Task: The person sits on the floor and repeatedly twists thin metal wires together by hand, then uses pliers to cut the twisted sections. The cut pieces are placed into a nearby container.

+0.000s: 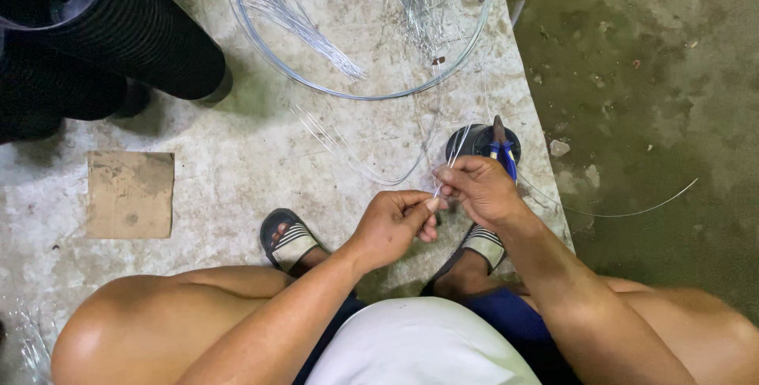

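Head view looks straight down on a seated person whose left hand (393,225) and right hand (478,189) meet between the knees, each grip pinched narrow on thin wire strands (455,156), held close together, likely so the fine ends can be worked; the exact ends are hard to make out. Blue-handled pliers (503,152) stand in a small dark cup (473,141) just beyond the right hand, within reach. A wire hoop (348,94) and loose wire bundle (304,29) lie on the stained concrete floor (237,156), near a cardboard piece (130,194).
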